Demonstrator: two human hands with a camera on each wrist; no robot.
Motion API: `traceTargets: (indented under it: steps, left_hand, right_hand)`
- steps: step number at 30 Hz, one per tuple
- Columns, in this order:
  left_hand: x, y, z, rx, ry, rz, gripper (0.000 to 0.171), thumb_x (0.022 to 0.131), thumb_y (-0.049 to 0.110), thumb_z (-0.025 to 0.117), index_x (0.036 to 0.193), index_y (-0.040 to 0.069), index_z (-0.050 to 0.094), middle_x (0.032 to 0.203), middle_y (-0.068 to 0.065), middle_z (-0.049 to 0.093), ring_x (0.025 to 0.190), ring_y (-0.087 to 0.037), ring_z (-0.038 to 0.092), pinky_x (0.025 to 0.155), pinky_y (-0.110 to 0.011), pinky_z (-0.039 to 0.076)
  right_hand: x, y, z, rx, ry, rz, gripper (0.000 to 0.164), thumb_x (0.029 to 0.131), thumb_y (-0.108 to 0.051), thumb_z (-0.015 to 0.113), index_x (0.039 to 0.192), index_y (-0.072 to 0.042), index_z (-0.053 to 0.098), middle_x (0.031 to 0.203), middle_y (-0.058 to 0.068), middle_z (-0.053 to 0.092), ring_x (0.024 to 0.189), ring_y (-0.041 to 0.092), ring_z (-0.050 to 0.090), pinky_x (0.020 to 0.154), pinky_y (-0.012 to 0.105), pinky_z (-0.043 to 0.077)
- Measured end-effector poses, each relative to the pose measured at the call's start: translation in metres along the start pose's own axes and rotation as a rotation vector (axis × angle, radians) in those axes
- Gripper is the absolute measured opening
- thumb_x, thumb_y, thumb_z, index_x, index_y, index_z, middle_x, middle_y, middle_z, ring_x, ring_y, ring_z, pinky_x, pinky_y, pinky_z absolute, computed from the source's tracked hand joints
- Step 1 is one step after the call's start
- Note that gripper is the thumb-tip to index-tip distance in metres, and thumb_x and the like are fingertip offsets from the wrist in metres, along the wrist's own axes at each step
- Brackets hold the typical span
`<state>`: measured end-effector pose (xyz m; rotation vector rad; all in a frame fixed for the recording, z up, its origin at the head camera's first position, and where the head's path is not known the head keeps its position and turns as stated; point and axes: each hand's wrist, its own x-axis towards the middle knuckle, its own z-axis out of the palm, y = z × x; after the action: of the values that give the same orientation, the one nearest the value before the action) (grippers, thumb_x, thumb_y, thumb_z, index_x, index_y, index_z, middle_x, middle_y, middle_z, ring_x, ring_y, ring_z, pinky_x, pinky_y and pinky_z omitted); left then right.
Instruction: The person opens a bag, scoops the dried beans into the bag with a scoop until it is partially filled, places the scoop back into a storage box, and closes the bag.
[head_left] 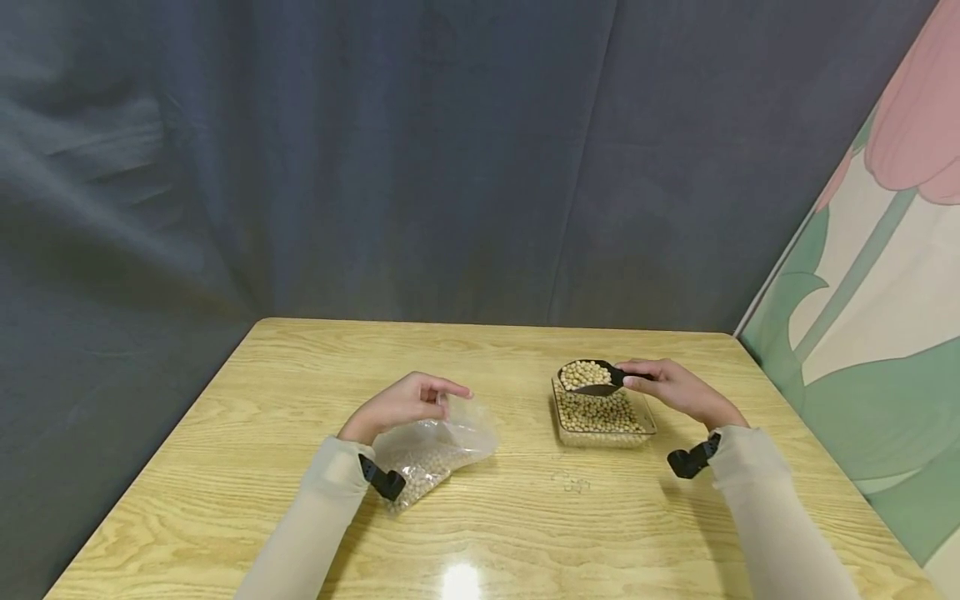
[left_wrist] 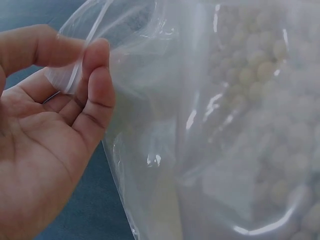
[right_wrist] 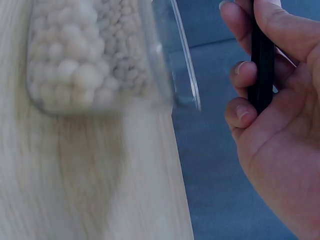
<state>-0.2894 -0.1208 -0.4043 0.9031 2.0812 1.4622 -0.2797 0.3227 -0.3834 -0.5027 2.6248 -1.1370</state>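
My left hand [head_left: 401, 406] pinches the rim of a clear zip bag [head_left: 471, 435] near the middle of the table. Round, pale beans [head_left: 422, 468] fill the lower part of the bag, which lies slanted on the wood. In the left wrist view, the zip strip [left_wrist: 89, 42] runs between the fingers. On the right, my right hand [head_left: 681, 393] grips the handle [right_wrist: 262, 70] of a black scoop [head_left: 617, 377] heaped with beans [head_left: 585, 374]. The scoop is above a clear rectangular container [head_left: 606, 438], where more beans [head_left: 598, 412] lie.
All of this is on a light wooden table [head_left: 300, 375]. Behind it hangs a dark blue-grey curtain [head_left: 420, 167]. A wall painted with flowers [head_left: 885, 333] borders the right side. A small marking [head_left: 573, 483] shows on the tabletop in front of the container.
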Motion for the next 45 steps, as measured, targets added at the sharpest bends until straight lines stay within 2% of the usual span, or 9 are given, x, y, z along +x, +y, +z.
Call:
traceTargets:
  steps: [12, 21, 27, 39, 45]
  left_hand:
    - [0.0, 0.005, -0.002, -0.019, -0.013, 0.021, 0.039, 0.091, -0.004, 0.052, 0.13, -0.008, 0.055, 0.065, -0.007, 0.051, 0.052, -0.007, 0.033, 0.06, -0.024, 0.036]
    - [0.002, 0.003, -0.002, -0.007, -0.007, 0.043, 0.042, 0.087, -0.008, 0.051, 0.129, -0.009, 0.056, 0.071, 0.0, 0.055, 0.059, -0.005, 0.043, 0.06, -0.022, 0.038]
    - [0.003, 0.002, -0.001, 0.0, -0.001, 0.055, 0.043, 0.087, -0.008, 0.05, 0.129, -0.008, 0.057, 0.072, 0.0, 0.057, 0.062, -0.006, 0.045, 0.06, -0.021, 0.038]
    - [0.005, 0.003, -0.001, -0.01, -0.001, 0.056, 0.044, 0.086, -0.008, 0.052, 0.129, -0.007, 0.056, 0.07, 0.003, 0.058, 0.063, -0.012, 0.046, 0.062, -0.023, 0.039]
    - [0.005, 0.004, 0.0, -0.025, 0.0, 0.053, 0.044, 0.086, -0.008, 0.051, 0.13, -0.008, 0.056, 0.071, 0.003, 0.061, 0.065, -0.013, 0.053, 0.067, -0.026, 0.043]
  right_hand:
    - [0.015, -0.019, 0.012, 0.003, 0.003, -0.035, 0.053, 0.099, -0.036, 0.05, 0.142, -0.004, 0.047, 0.149, 0.027, 0.035, 0.138, 0.048, 0.027, 0.106, 0.064, 0.028]
    - [0.029, -0.032, 0.026, 0.008, -0.011, -0.065, 0.054, 0.097, -0.038, 0.052, 0.141, -0.005, 0.049, 0.149, 0.025, 0.036, 0.138, 0.046, 0.03, 0.105, 0.062, 0.031]
    - [0.038, -0.04, 0.035, 0.037, -0.042, -0.076, 0.053, 0.097, -0.036, 0.054, 0.139, -0.005, 0.051, 0.15, 0.025, 0.035, 0.14, 0.044, 0.027, 0.108, 0.061, 0.028]
    - [0.052, -0.052, 0.052, 0.05, -0.093, -0.179, 0.046, 0.097, -0.028, 0.056, 0.135, -0.003, 0.055, 0.14, 0.022, 0.049, 0.132, 0.041, 0.042, 0.106, 0.057, 0.035]
    - [0.056, -0.059, 0.058, 0.035, -0.117, -0.181, 0.045, 0.096, -0.028, 0.056, 0.134, -0.003, 0.056, 0.141, 0.023, 0.048, 0.134, 0.041, 0.041, 0.107, 0.057, 0.033]
